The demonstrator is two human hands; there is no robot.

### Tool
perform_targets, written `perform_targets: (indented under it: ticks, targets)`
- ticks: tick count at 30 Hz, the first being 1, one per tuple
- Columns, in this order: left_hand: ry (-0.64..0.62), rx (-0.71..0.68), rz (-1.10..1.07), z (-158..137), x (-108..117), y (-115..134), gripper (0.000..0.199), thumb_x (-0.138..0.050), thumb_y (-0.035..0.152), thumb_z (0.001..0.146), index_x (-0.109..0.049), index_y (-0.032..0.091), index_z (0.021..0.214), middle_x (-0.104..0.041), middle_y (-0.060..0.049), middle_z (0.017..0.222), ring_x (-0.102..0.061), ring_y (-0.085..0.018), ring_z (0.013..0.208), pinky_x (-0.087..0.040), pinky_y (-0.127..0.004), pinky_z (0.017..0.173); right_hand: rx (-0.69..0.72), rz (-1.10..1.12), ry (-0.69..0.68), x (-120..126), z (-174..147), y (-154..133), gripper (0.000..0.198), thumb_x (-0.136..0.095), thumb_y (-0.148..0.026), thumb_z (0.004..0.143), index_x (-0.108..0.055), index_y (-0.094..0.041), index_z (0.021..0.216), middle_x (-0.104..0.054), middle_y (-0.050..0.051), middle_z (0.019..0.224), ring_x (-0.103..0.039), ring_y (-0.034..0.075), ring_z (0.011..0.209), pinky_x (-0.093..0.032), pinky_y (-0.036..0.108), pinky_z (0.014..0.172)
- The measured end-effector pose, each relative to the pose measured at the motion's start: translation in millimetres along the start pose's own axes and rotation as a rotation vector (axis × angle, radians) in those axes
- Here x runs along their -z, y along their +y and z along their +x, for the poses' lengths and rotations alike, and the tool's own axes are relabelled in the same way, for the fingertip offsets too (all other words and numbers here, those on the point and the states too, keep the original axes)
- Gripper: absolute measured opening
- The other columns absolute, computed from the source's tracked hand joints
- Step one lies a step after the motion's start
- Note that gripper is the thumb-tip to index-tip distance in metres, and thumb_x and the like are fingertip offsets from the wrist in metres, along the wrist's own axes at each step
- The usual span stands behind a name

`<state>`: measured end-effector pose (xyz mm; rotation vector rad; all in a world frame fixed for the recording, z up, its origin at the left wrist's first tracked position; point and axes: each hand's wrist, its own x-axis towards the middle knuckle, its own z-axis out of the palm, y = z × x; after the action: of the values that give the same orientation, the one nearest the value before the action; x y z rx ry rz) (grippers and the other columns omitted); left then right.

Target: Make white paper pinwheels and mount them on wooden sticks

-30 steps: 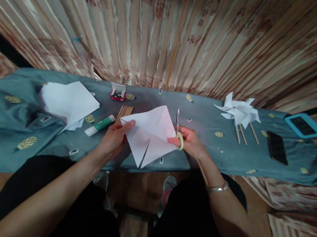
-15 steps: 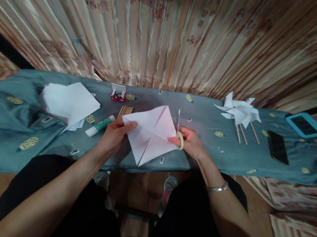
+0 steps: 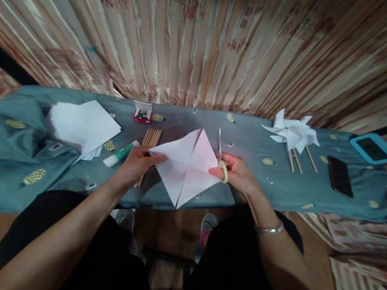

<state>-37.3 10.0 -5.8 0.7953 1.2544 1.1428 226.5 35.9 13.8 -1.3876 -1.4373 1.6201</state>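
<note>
Landmark: a white square paper sheet (image 3: 177, 154), turned cornerwise, held over the near part of the tabletop (image 3: 256, 140), which wears a grey-blue cloth with yellow pineapple prints. Slits run inward from the sheet's far and near corners. Left hand (image 3: 139, 162) at the sheet's left corner, fingers clamped on it, thumb on top. Right hand (image 3: 236, 171) at the right corner, fingers pinching the paper and also gripping silver scissors with pale yellow handles (image 3: 224, 172), blades pointing away. Left of the sheet, near: a row of slim tan wooden sticks (image 3: 151, 137), partly behind the left hand; then a green-and-white glue stick (image 3: 120, 154). Farther left: a pile of white paper sheets (image 3: 86, 123). Beyond the sheet, leftward: a small open red box (image 3: 143, 115). Well right: white paper pinwheels on wooden sticks (image 3: 296, 134), then a black phone (image 3: 340, 176).
</note>
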Motion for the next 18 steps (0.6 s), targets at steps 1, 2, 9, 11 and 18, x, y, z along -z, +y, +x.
perform_targets:
  ticks: [1,2,9,11,18]
  targets:
    - [-0.008,0.004,0.006,0,1,0,0.037,-0.089,0.033,0.045,-0.076,0.014,0.074,-0.075,-0.007,0.072,-0.064,-0.019,0.065,-0.053,-0.03,0.069,0.006,-0.011,-0.001,1,-1,0,0.042,-0.081,-0.03,0.052,-0.064,-0.015,0.087,-0.062,-0.004,0.065,-0.053,0.009,0.055,-0.043,0.024,0.053]
    - [-0.016,0.011,0.01,1,1,1,0.037,-0.089,0.034,0.045,-0.076,0.013,0.073,-0.074,-0.008,0.071,-0.064,-0.019,0.064,-0.052,-0.03,0.068,0.011,-0.025,-0.005,2,-1,1,0.042,-0.081,-0.03,0.053,-0.064,-0.015,0.089,-0.062,-0.004,0.066,-0.053,0.01,0.055,-0.043,0.024,0.054]
    - [-0.024,0.057,0.063,0,-1,1,0.029,-0.088,0.032,0.048,-0.076,0.015,0.068,-0.073,-0.006,0.067,-0.061,-0.017,0.057,-0.049,-0.028,0.059,0.087,-0.118,0.013,6,-1,6,0.044,-0.079,-0.036,0.058,-0.063,-0.015,0.094,-0.065,-0.001,0.07,-0.056,0.012,0.058,-0.044,0.025,0.056]
    - [0.005,0.036,0.06,1,-3,-3,0.028,-0.086,0.032,0.05,-0.076,0.016,0.07,-0.072,-0.005,0.066,-0.06,-0.016,0.056,-0.048,-0.027,0.057,0.156,-0.202,0.156,10,0,8,0.043,-0.077,-0.04,0.064,-0.064,-0.017,0.097,-0.066,-0.001,0.07,-0.057,0.013,0.059,-0.044,0.026,0.057]
    - [-0.025,-0.13,0.318,11,-9,-22,0.025,-0.078,0.029,0.062,-0.076,0.02,0.086,-0.075,-0.003,0.079,-0.068,-0.023,0.074,-0.052,-0.028,0.067,0.364,-0.698,0.629,13,-6,3,0.041,-0.065,-0.043,0.08,-0.063,-0.018,0.112,-0.072,0.007,0.084,-0.065,0.021,0.073,-0.048,0.034,0.069]
